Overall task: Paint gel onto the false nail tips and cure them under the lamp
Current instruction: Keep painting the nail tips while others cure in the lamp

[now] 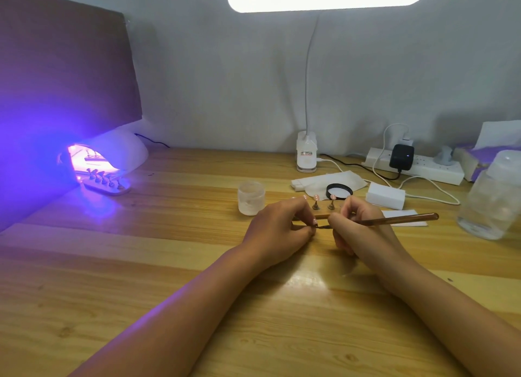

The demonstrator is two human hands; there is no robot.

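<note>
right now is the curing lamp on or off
On. The curing lamp glows violet from its opening, washing the table and the board behind it; a strip of nail tips sits at its mouth.

The table (141, 263) is pale yellow wood with darker grain stripes. At far left the curing lamp (112, 153) is white and glows violet-pink, tinting the brown board (64, 66) behind it. The brush (400, 219) has an amber-brown handle. The power strip (423, 166) is white, its adapter (401, 157) black.

Right hand (355, 223) brushes (394, 219) a nail tip (315, 222) pinched by left hand (277, 226).
</note>
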